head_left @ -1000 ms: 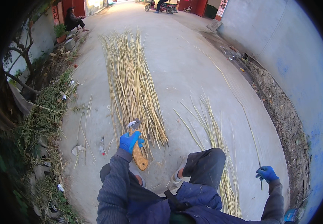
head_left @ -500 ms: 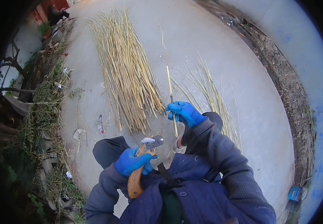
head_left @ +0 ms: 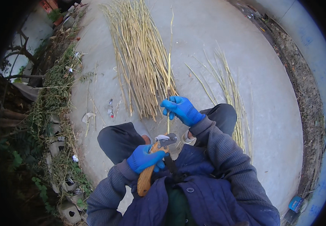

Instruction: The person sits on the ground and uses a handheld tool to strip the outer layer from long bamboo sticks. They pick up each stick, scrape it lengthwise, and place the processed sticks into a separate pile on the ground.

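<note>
My right hand (head_left: pixel 181 109), in a blue glove, grips a thin yellow reed stalk (head_left: pixel 169 60) that runs up and away from me. My left hand (head_left: pixel 145 158), also in a blue glove, holds a wooden-handled cutting tool (head_left: pixel 151 169). The tool's metal head (head_left: pixel 165 140) sits at the stalk's lower end, just below my right hand. A big bundle of reed stalks (head_left: pixel 138 56) lies on the concrete ahead of my knees. A thinner row of stalks (head_left: pixel 230 90) lies to the right of my right knee.
Weeds, branches and concrete blocks (head_left: pixel 53 124) line the left edge of the paved ground. A strip of dirt and debris (head_left: pixel 306 94) runs along a pale wall on the right. Small litter (head_left: pixel 110 109) lies near the bundle. A blue can (head_left: pixel 295 204) sits at lower right.
My right hand brought a single stalk in from the far right to the front of my chest. My left hand lifted the tool from the ground up to the stalk's lower end.
</note>
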Demonstrator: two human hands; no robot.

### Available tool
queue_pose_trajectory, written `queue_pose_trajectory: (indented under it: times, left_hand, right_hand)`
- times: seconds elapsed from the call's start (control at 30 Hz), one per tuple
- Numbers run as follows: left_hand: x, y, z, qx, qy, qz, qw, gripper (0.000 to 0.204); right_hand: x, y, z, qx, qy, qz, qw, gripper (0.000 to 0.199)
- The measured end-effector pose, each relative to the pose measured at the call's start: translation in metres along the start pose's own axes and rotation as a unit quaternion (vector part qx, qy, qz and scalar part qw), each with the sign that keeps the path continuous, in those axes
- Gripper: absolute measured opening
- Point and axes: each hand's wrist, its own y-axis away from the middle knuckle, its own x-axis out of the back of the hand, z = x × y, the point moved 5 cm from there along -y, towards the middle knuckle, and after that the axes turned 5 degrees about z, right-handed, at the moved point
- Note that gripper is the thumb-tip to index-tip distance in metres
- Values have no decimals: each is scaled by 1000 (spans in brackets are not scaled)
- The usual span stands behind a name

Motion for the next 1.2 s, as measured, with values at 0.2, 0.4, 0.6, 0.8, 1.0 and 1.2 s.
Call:
queue_pose_trajectory:
  times: [0.2, 0.4, 0.6, 0.8, 1.0, 1.2]
  left_hand:
    - [10, -9, -11, 12, -46, 16, 999, 31]
    - [10, -15, -22, -1, 2, 36, 999, 33]
    - [1, -4, -29, 12, -33, 28, 999, 32]
    - [24, -24, -16, -22, -26, 61, 998, 33]
    - [25, -46, 9, -76, 22, 61, 995, 30]
    - [-3, -87, 26, -91, 71, 29, 993, 34]
  right_hand:
    - [-14, 15, 29, -35, 32, 13, 999, 33]
    - [-26, 34, 46, -51, 66, -44, 996, 33]
    - [-10, 13, 28, -40, 38, -15, 998, 38]
    - [-21, 12, 44, 0, 73, -53, 996, 38]
    - [-6, 61, 19, 70, 90, 115, 987, 42]
    - [-7, 103, 39, -78, 89, 85, 989, 37]
